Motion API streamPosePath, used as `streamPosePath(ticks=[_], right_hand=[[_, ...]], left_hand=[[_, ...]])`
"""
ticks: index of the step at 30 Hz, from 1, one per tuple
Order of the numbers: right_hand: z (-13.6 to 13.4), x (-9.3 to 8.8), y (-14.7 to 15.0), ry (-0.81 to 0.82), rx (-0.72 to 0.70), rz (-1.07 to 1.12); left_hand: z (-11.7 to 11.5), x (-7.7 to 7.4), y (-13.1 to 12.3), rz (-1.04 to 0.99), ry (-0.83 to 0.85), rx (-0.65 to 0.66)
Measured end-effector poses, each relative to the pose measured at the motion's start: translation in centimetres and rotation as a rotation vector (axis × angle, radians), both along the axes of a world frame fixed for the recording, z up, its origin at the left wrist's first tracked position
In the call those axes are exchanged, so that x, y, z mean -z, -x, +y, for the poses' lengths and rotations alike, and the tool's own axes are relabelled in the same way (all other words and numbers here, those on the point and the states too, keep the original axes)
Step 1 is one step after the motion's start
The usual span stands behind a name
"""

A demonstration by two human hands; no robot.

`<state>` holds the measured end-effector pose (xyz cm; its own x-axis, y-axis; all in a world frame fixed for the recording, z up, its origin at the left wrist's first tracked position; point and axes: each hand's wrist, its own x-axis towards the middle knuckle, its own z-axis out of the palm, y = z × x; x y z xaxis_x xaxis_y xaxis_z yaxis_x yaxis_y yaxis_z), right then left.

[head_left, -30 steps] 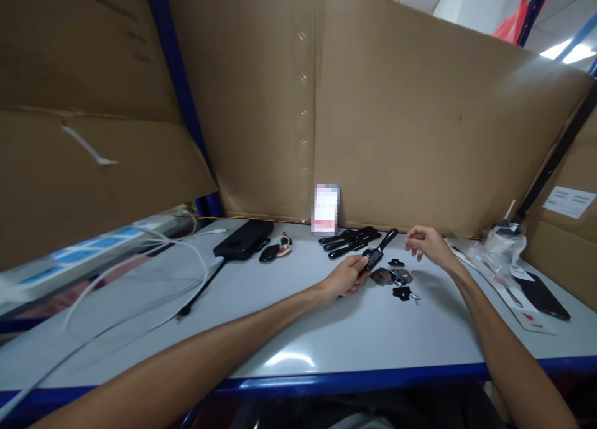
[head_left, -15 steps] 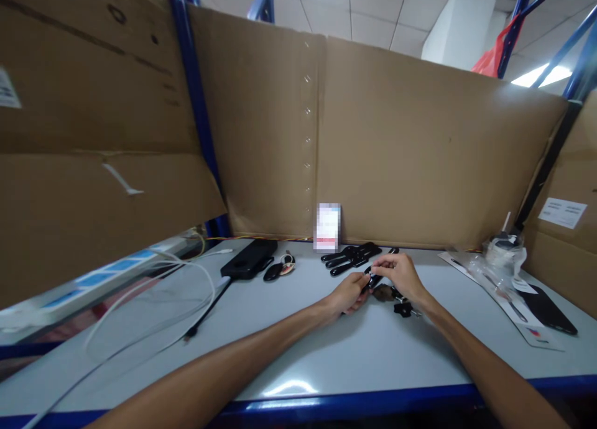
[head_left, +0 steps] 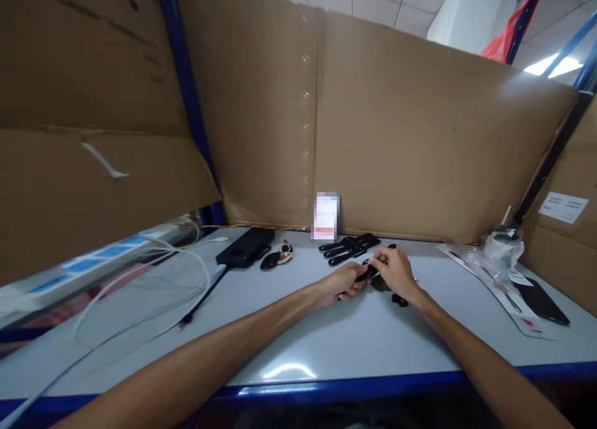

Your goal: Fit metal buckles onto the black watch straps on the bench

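Between my two hands is a slim, glossy black part (head_left: 370, 271), tilted up towards the right; its exact kind I cannot make out. My left hand (head_left: 347, 281) is closed around its near end. The thumb and fingers of my right hand (head_left: 396, 272) pinch at its middle, and the far tip shows beyond them. Under my right hand, partly hidden, lies a small black knob-like piece (head_left: 400, 300). Several flat black pieces with rounded ends (head_left: 354, 247) lie together just behind my hands.
A lit phone (head_left: 325, 216) leans on the cardboard wall (head_left: 396, 130). Leftward are keys with a black fob (head_left: 270, 260), a black box-shaped device (head_left: 245, 247), white cables (head_left: 205, 273) and a power strip (head_left: 107, 255). Packaging (head_left: 499, 286) and a black flat object (head_left: 543, 301) lie right.
The view has tipped down slightly, so the scene sits higher. My right hand has shifted a little over the black part and covers more of the pieces below it. Both hands keep their hold.
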<state>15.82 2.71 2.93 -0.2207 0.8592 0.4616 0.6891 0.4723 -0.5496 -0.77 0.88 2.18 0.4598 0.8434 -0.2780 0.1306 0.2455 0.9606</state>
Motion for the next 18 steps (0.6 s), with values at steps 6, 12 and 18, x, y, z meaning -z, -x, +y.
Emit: streamPosePath(ticks=[6, 12, 18], right_hand=[[-0.9, -0.61, 0.53, -0.128, 0.0, -0.297], [-0.84, -0.3, 0.84, -0.129, 0.033, -0.366], [-0.49, -1.1, 0.65, -0.055, 0.017, -0.262]], left_hand=[[0.02, -0.6, 0.31, 0.001, 0.051, 0.049], [0.08, -0.74, 0.48, -0.01, 0.089, 0.064], [0.33, -0.79, 0.9, -0.047, 0.128, 0.117]])
